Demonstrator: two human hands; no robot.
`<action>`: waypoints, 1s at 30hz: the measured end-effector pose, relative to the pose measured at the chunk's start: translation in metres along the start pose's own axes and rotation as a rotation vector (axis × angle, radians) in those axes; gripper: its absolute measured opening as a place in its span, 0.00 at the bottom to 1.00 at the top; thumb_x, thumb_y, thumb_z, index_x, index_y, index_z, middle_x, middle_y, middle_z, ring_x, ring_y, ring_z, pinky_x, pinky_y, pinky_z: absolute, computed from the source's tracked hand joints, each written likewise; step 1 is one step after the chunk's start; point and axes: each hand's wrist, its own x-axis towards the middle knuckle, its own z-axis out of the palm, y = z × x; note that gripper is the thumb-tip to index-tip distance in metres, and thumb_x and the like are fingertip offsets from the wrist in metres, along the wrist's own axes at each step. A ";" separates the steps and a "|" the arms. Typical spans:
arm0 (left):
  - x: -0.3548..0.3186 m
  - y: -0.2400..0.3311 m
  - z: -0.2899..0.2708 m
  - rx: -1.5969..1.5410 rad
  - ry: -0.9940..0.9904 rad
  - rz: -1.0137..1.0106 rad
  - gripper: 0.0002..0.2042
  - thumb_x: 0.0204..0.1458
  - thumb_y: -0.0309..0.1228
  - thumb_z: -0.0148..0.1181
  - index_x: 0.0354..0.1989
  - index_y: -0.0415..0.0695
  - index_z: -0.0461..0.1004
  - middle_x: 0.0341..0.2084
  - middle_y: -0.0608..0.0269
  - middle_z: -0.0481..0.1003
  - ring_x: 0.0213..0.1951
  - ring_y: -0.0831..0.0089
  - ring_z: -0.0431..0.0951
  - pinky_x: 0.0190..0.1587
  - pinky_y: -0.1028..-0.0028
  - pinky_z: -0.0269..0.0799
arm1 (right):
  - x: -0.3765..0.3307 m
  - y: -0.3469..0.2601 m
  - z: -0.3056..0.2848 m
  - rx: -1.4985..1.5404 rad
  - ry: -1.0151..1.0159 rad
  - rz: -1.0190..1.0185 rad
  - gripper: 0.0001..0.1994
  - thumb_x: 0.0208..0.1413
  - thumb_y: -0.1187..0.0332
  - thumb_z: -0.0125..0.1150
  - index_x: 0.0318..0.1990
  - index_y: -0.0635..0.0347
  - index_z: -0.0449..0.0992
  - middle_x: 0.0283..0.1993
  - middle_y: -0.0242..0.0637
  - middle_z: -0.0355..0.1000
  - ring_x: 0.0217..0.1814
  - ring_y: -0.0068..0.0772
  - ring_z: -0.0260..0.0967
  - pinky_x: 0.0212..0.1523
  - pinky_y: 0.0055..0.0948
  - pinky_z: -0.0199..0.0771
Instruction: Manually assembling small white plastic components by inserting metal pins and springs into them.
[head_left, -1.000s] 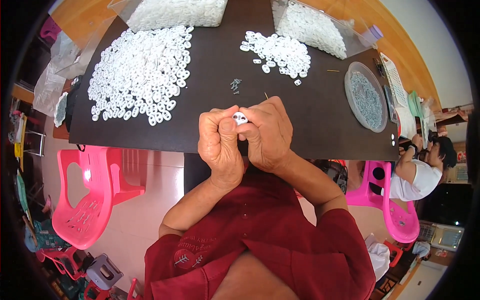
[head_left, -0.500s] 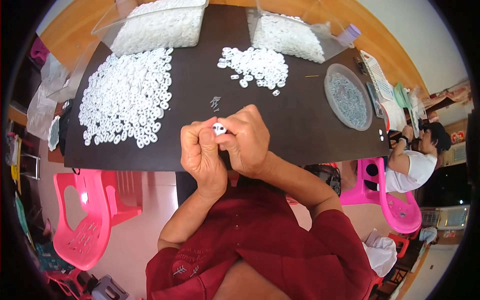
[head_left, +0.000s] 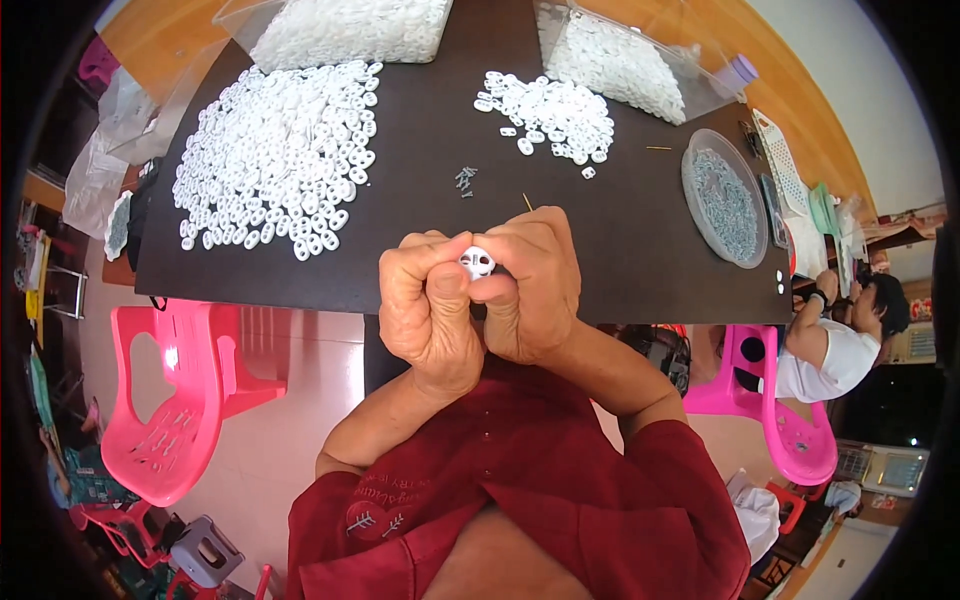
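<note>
- Hands stay pressed together as before: left hand (head_left: 430,310) and right hand (head_left: 530,290) both pinch the small white part (head_left: 477,262) at their fingertips.
- Assembly seems ongoing; large white pile (head_left: 275,150) lies beyond the left hand.

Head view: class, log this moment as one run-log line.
left hand + right hand: pinch white part | above table edge | large pile left | small pile right

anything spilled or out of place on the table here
Nothing looks spilled. Both hands pinch one small white plastic piece between the fingertips. The white pieces sit in two tidy heaps, large and small. Only a few tiny metal bits lie loose mid-table.
</note>
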 end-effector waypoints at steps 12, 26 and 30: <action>0.003 -0.005 -0.002 0.206 0.029 -0.008 0.08 0.59 0.26 0.46 0.41 0.34 0.70 0.29 0.63 0.71 0.26 0.80 0.65 0.30 0.82 0.64 | 0.001 0.011 -0.003 0.023 -0.019 0.017 0.07 0.55 0.70 0.55 0.38 0.62 0.70 0.29 0.37 0.67 0.26 0.36 0.62 0.27 0.30 0.62; 0.021 -0.032 -0.037 0.352 -0.022 -0.379 0.06 0.51 0.22 0.57 0.37 0.36 0.74 0.25 0.67 0.72 0.27 0.82 0.69 0.28 0.82 0.65 | 0.107 0.229 -0.124 -0.640 0.096 0.122 0.14 0.39 0.65 0.66 0.35 0.60 0.77 0.37 0.50 0.72 0.41 0.52 0.68 0.43 0.44 0.66; 0.033 -0.041 -0.031 0.675 -0.243 -0.129 0.08 0.43 0.17 0.59 0.33 0.38 0.74 0.23 0.59 0.71 0.25 0.68 0.72 0.28 0.73 0.66 | 0.105 0.274 -0.140 -0.942 -0.060 0.131 0.06 0.42 0.72 0.59 0.30 0.62 0.75 0.33 0.49 0.71 0.38 0.51 0.67 0.40 0.44 0.65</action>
